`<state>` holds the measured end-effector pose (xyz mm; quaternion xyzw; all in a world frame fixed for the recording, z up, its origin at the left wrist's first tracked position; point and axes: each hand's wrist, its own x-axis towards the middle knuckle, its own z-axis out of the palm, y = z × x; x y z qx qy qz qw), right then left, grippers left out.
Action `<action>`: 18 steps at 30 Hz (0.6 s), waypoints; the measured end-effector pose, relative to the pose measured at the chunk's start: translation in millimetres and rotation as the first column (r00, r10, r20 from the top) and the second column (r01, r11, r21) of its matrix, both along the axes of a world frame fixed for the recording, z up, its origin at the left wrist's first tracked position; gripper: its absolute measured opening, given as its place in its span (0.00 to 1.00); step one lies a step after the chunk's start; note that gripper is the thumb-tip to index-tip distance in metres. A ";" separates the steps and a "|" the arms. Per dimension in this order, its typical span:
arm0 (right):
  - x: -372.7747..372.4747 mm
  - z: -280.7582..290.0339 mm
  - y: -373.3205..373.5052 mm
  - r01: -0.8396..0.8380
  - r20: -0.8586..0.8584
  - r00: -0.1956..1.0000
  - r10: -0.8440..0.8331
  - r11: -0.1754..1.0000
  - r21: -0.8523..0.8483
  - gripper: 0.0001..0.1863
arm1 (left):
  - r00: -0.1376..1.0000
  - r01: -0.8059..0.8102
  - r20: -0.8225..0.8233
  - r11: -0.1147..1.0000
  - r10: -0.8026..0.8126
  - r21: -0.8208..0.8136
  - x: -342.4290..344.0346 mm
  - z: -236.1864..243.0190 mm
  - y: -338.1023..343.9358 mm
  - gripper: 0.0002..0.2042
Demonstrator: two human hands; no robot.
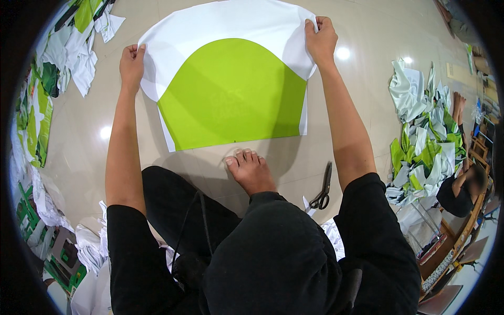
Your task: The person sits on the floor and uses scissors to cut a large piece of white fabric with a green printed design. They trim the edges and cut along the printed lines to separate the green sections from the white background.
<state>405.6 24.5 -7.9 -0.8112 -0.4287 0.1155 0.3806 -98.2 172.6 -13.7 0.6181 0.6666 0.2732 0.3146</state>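
Observation:
A white piece of fabric (226,21) with a large lime-green rounded panel (236,100) is stretched out between my hands, just above or on the tiled floor; I cannot tell which. My left hand (132,67) pinches its left edge between thumb and fingers. At the upper right corner, my right hand (321,41) grips the opposite edge in the same way. The straight green lower edge faces me, close to my bare foot (252,170). Black-handled scissors (323,190) rest on the floor right of the foot, beside a small white scrap.
Heaps of white and green fabric lie at the upper left (68,50) and right (422,142). White cloth (89,244) and green plastic crates (65,262) are at the lower left. Another person (457,194) sits at the far right, near wooden furniture (462,226).

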 end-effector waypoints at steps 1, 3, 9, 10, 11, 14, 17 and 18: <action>2.4 -1.1 0.5 0.002 0.005 1.000 -0.002 1.000 -0.015 0.21 | 1.000 0.004 -0.017 1.000 -0.004 -0.005 1.5 -0.1 0.7 0.19; 5.0 -4.2 1.1 0.010 0.001 1.000 -0.010 1.000 0.015 0.22 | 1.000 0.001 -0.027 1.000 -0.002 -0.011 3.3 1.6 1.6 0.21; 6.3 7.4 -11.5 0.026 -0.053 0.998 -0.023 0.999 0.041 0.26 | 0.998 -0.066 -0.004 0.993 0.066 -0.099 4.6 13.2 -9.0 0.30; 6.7 9.2 -16.8 0.026 -0.019 1.000 -0.025 0.998 0.062 0.26 | 0.997 -0.075 -0.031 0.991 0.071 -0.111 3.3 22.4 -17.7 0.32; 6.3 10.2 -25.8 0.023 0.004 1.000 -0.024 0.997 0.074 0.26 | 0.997 -0.067 -0.035 0.996 0.065 -0.064 -3.0 21.4 -27.3 0.33; -4.8 15.4 -73.5 0.005 0.106 0.994 -0.017 0.994 0.107 0.25 | 0.976 0.027 -0.217 0.989 0.006 0.148 -35.3 7.1 -75.8 0.33; -12.2 27.0 -156.8 0.028 0.053 0.998 -0.028 1.000 -0.002 0.17 | 0.878 0.270 -0.441 0.953 -0.187 0.135 -5.9 13.0 -146.9 0.32; -20.6 33.6 -183.1 0.035 -0.013 0.999 -0.037 0.995 -0.092 0.14 | 0.861 0.371 -0.421 0.918 -0.284 0.141 12.4 22.2 -172.4 0.30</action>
